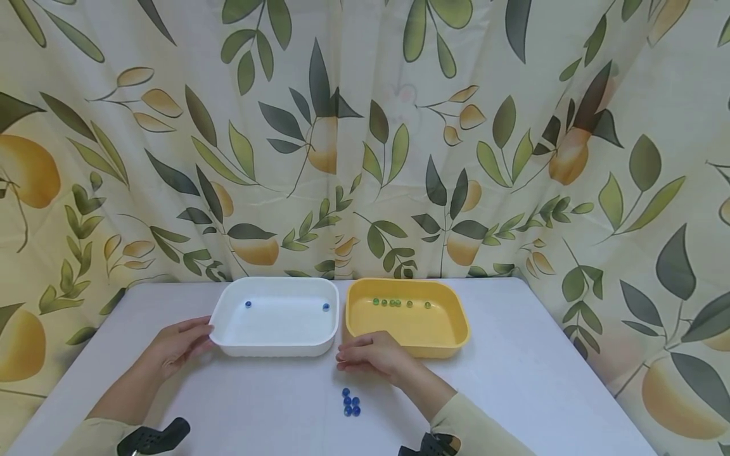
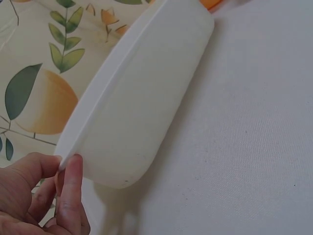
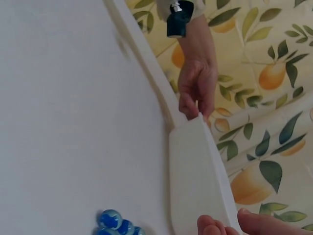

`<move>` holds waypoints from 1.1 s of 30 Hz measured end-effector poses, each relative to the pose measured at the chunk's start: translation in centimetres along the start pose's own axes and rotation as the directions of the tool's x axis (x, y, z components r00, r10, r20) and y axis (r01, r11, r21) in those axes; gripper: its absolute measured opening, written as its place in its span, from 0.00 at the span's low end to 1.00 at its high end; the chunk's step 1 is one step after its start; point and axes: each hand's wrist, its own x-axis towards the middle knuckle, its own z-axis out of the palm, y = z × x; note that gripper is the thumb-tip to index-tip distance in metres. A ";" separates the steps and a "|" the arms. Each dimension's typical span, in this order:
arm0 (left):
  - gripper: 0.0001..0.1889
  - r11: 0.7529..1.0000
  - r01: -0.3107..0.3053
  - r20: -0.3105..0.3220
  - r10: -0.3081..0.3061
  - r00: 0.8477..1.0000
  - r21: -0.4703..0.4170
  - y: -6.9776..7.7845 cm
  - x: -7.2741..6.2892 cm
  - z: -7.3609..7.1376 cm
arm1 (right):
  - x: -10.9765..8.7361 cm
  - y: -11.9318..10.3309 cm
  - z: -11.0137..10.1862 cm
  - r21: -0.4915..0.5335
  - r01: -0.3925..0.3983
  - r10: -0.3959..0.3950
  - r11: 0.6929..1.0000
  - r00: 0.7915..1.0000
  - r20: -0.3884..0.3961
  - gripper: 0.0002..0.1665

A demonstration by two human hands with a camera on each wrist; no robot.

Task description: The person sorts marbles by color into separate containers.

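My left hand (image 1: 179,345) pinches the left rim of a white tray (image 1: 274,349) between thumb and fingers, as the left wrist view shows closely. Two blue marbles lie in that tray, one blue marble (image 1: 248,304) at the left and another blue marble (image 1: 326,307) at the right. By the tray's front right corner hovers my right hand (image 1: 373,356), thumb and fingertips apart, with nothing seen between them. Several blue marbles (image 1: 348,401) sit clustered on the table below this hand; part of the cluster (image 3: 110,220) appears in the right wrist view.
To the right stands a yellow tray (image 1: 450,339), its front edge partly behind my right hand. Several green marbles (image 1: 392,303) form a row along its back. A white cloth covers the table (image 1: 513,386). A curtain with fruit and leaves (image 1: 365,158) hangs behind.
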 end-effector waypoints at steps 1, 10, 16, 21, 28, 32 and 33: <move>0.33 1.000 -0.001 0.002 0.001 1.000 -0.004 0.0 0.0 0.0 | -0.1 0.1 -0.1 -0.006 -0.005 0.005 1.000 1.000 -0.001 0.21; 0.33 1.000 0.001 0.008 -0.001 1.000 -0.025 0.0 0.1 -0.1 | -0.6 1.0 -0.4 -0.034 -0.023 0.022 0.999 1.000 -0.006 0.20; 0.34 1.000 0.005 0.005 -0.005 1.000 -0.017 0.0 0.2 -0.1 | -0.6 1.7 -0.4 -0.062 -0.021 0.019 0.998 1.000 -0.025 0.18; 0.34 1.000 0.009 0.004 -0.009 1.000 -0.017 -0.1 0.2 -0.2 | -0.4 2.4 -0.4 -0.081 -0.024 0.021 0.996 0.999 -0.047 0.16; 0.33 1.000 0.006 0.001 -0.006 1.000 -0.013 -0.1 0.1 -0.1 | -0.1 3.3 -0.5 -0.153 -0.034 0.026 0.988 0.998 -0.059 0.12; 0.32 1.000 0.003 -0.001 -0.003 1.000 -0.008 -0.1 0.1 -0.1 | 0.0 3.6 -0.3 -0.210 -0.036 0.024 0.977 0.998 -0.059 0.09; 0.32 1.000 0.004 -0.001 -0.004 1.000 -0.012 -0.1 0.1 -0.1 | 0.0 3.6 -0.3 -0.223 -0.033 0.020 0.974 0.998 -0.060 0.09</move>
